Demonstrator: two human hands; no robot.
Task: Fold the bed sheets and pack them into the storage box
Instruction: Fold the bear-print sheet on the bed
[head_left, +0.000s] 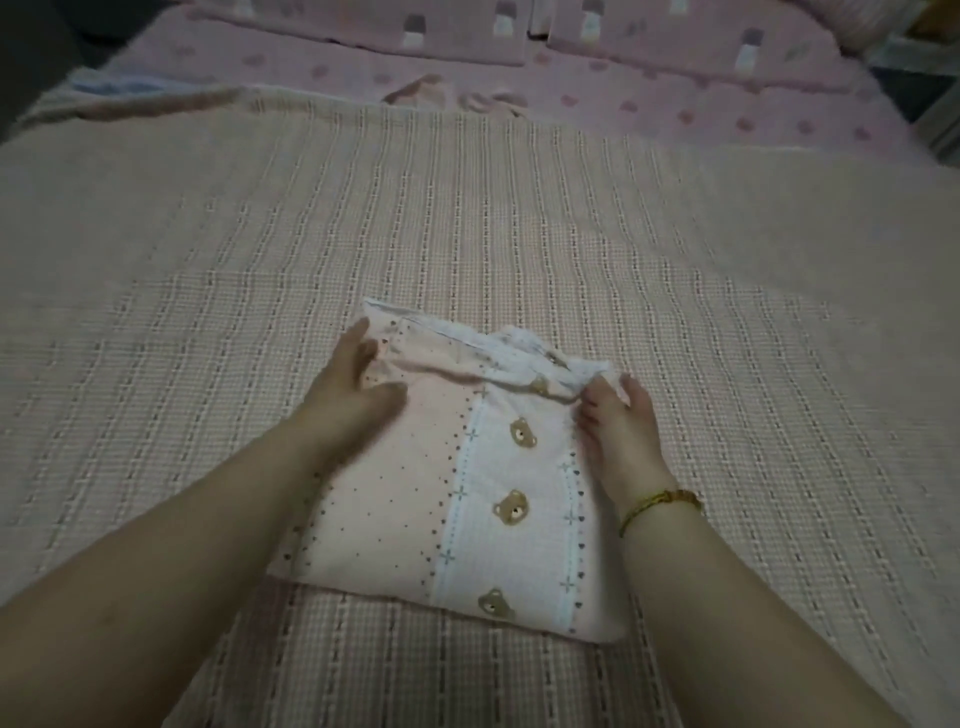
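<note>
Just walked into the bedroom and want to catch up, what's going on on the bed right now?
A person is folding a pink bear-print sheet on the woven beige bedspread. It is already a compact rectangle. The left hand rests flat on its far left corner, while the right hand works at the rumpled far right edge. A bracelet circles the right wrist. Pink pillows lie at the head of the bed. No storage box is in view.

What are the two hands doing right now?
Left hand: open, flat against the folded sheet.
Right hand: fingers curled at the sheet's far right corner; a real grip cannot be told.
</note>
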